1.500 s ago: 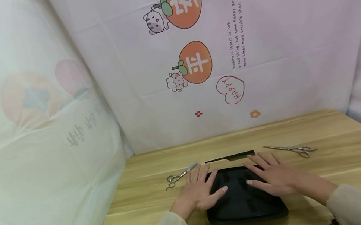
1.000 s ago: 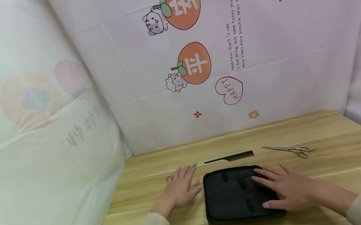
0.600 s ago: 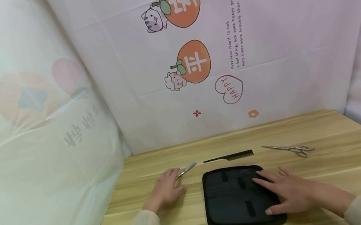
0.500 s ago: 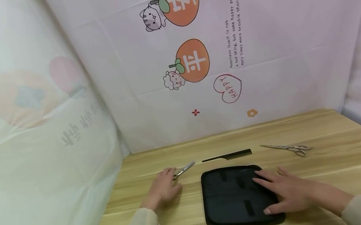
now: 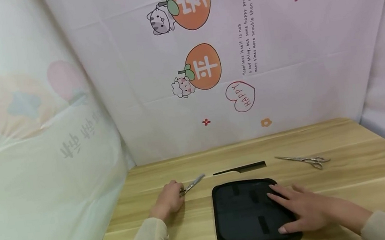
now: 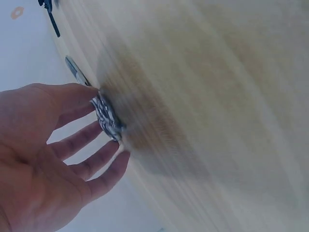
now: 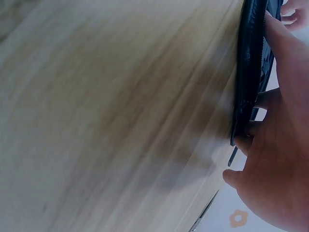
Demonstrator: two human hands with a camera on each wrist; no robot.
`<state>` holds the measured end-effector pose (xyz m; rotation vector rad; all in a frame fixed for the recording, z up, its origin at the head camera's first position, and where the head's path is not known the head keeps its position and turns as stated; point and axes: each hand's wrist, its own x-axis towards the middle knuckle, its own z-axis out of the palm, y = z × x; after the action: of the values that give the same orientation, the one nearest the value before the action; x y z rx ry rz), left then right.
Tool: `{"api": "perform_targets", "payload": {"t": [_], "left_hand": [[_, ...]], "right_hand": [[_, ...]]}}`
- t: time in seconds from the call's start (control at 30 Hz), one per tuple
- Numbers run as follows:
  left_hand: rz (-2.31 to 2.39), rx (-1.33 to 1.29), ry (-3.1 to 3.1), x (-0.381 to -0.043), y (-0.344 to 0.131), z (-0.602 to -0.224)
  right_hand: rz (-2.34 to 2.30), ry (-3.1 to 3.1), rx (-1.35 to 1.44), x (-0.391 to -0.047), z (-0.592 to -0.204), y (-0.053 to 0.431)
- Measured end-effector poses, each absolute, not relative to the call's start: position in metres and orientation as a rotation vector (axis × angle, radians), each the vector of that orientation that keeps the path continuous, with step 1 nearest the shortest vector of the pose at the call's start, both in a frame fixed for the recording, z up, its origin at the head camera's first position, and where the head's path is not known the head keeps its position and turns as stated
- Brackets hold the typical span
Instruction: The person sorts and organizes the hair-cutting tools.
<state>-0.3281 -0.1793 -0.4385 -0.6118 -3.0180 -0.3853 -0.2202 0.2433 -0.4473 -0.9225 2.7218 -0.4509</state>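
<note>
My left hand (image 5: 169, 199) is at the handles of a pair of silver hair scissors (image 5: 194, 181), whose blade end points away to the right on the table. In the left wrist view, the thumb and fingertips close around the finger loops (image 6: 107, 118). My right hand (image 5: 306, 208) rests with spread, nearly straight fingers on the right side of a flat black zip case (image 5: 242, 218). The case's zipped edge (image 7: 251, 63) shows along the table in the right wrist view, with the thumb and fingers over its edge.
A black tail comb (image 5: 252, 167) lies behind the case. Farther right is a second pair of silver scissors (image 5: 305, 159). The wooden table (image 5: 358, 179) ends against a printed white cloth (image 5: 165, 131) at the back, with another cloth hanging at the left.
Both hands were on the case. My left hand has left it, moved left and taken the scissors by the handles. My right hand has shifted to the case's right side and stays there.
</note>
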Motion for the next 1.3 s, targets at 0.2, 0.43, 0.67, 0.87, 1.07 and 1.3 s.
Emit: {"api": "perform_targets", "payload": {"t": [0.2,0.43,0.67,0.87,1.07,1.3], "left_hand": [[-0.364,-0.584,-3.064,-0.325,-0.177,-0.433],[-0.496,-0.478,-3.201,-0.318,-0.174,-0.424],[-0.525,-0.501,-3.222,-0.312,-0.177,-0.424],[-0.551,-0.631,-3.145,-0.308,-0.181,-0.423],[-0.516,-0.787,-3.043,-0.306,-0.183,-0.423],[-0.473,-0.854,-3.012,-0.3,-0.169,-0.421]], "right_hand": [[-0.469,2.705,-0.902,-0.22,-0.449,0.242],[-0.444,2.7,-0.866,-0.22,-0.448,0.242],[-0.439,2.683,-0.854,-0.219,-0.447,0.244],[-0.455,2.675,-0.853,-0.22,-0.448,0.245],[-0.453,2.685,-0.858,-0.221,-0.448,0.245],[-0.455,2.679,-0.847,-0.221,-0.447,0.244]]}}
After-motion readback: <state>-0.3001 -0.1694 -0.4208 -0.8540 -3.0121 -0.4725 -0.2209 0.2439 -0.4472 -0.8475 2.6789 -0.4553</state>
